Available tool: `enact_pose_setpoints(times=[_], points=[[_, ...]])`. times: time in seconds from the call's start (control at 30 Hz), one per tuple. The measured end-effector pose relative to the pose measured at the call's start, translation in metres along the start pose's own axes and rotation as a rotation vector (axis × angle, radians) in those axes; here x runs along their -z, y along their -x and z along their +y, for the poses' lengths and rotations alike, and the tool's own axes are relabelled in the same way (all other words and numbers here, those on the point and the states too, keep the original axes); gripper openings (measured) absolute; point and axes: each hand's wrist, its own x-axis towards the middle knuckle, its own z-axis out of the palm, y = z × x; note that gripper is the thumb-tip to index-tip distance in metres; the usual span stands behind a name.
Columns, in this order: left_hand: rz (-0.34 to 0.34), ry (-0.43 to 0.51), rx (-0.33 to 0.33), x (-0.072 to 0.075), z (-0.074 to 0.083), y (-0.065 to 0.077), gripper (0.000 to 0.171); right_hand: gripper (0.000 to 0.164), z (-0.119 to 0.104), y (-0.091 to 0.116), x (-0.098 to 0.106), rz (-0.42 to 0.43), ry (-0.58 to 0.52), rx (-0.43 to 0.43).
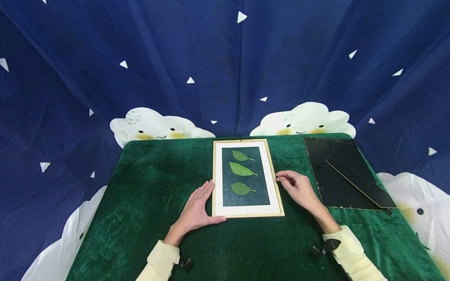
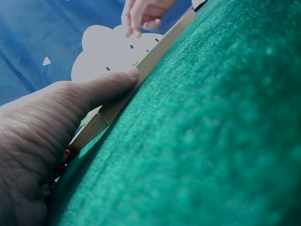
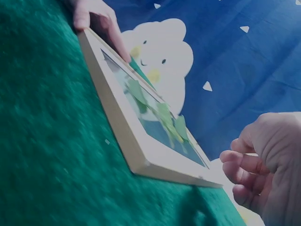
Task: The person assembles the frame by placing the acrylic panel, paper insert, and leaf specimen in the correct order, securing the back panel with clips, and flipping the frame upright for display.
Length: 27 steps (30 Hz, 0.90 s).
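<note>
A pale wooden picture frame (image 1: 277, 195) lies on the green cloth with a white mat (image 1: 242, 210) inside its border. Three green leaves (image 1: 240, 189) sit one above another on the dark panel within the mat. My left hand (image 1: 197, 207) rests at the frame's lower left corner, straight fingers along the left side and thumb (image 2: 110, 87) on the near edge. At the right side is my right hand (image 1: 299, 189), its fingertips close to the border and fingers loosely curled. Nothing shows between those fingers (image 3: 242, 165) in the right wrist view.
A black backing board (image 1: 316, 156) with a slanted stand leg (image 1: 358, 179) lies at the table's right. Green velvety cloth (image 1: 158, 168) covers the table. Behind it hangs a blue curtain (image 1: 211, 50) with white triangles and clouds.
</note>
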Motion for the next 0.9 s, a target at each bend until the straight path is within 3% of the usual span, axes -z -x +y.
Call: enact_pose_setpoints(times=[0.17, 0.47, 0.63, 0.9], points=[[0.011, 0.005, -0.006, -0.001, 0.000, 0.000, 0.126, 0.033, 0.013, -0.001, 0.016, 0.055, 0.014, -0.017], [-0.023, 0.004, 0.020, 0.000, 0.000, -0.001, 0.127, 0.024, 0.045, 0.005, 0.045, 0.189, 0.158, -0.080], [-0.020, -0.001, 0.023, 0.000, -0.001, -0.001, 0.127, 0.037, 0.064, 0.012, 0.058, 0.169, 0.192, -0.152], [-0.007, 0.016, 0.013, 0.000, 0.000, 0.000, 0.127, 0.065, 0.088, 0.021, 0.072, 0.092, 0.244, -0.176]])
